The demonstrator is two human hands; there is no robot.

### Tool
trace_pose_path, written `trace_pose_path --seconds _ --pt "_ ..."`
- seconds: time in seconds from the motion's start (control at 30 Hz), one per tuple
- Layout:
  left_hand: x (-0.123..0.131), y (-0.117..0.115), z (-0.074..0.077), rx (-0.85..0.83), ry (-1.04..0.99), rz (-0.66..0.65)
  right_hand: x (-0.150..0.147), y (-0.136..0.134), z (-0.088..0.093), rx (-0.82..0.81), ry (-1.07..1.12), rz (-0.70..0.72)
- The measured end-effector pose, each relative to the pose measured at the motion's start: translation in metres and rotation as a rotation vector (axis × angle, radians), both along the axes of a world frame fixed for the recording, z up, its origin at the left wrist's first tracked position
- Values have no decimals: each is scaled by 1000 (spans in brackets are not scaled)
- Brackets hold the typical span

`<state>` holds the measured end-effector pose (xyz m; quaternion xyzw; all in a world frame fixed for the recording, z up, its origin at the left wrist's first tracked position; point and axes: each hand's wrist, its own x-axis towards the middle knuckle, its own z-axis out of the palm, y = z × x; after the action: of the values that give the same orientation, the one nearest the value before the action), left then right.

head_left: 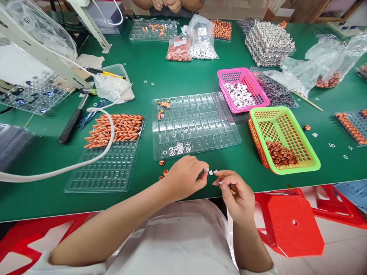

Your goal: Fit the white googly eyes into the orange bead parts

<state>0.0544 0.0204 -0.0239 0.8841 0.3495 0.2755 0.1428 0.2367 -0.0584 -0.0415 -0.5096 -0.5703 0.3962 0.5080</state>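
While the left hand (187, 178) pinches a small piece (206, 170) and the half-curled right hand (238, 194) pinches a white bit (220, 183), light, even pressure should keep both steady.

The person's left forearm (114, 223) slants across the body, while the right forearm (250, 242) rises more steeply. The left hand (185, 178) pinches with thumb and fingertips; the right hand (239, 193) faces it, fingers curled.
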Motion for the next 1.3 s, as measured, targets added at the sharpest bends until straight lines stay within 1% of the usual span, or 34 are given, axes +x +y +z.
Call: trace_pose_path --seconds 0.1,0.2,0.33,0.43,0.5,0.63,0.77,0.9,1.13,1.3 --pt "-7 -11 10 -111 -103 26 -9 5 6 84 -116 82" --pt "-15 -20 16 -253 -176 61 -19 10 11 158 -200 151" --pt "-26 -25 16 -397 -274 99 -32 14 11 218 -260 168" --pt "-35 -28 11 -447 -340 129 -41 13 11 242 -274 189" --pt "-41 -30 8 -475 -389 149 -46 14 12 205 -252 183" --pt "-49 -34 4 -526 -465 151 -53 19 17 31 -186 139" --pt "-53 -36 4 -532 -512 119 -57 28 21 -89 -170 244" --pt "-57 -36 3 -546 -493 96 -59 35 23 -190 -188 329" --pt "-68 -33 1 -506 -412 46 -59 40 27 -273 -200 418" --pt "-70 -33 -2 -521 -359 52 -59 42 30 -259 -220 445"
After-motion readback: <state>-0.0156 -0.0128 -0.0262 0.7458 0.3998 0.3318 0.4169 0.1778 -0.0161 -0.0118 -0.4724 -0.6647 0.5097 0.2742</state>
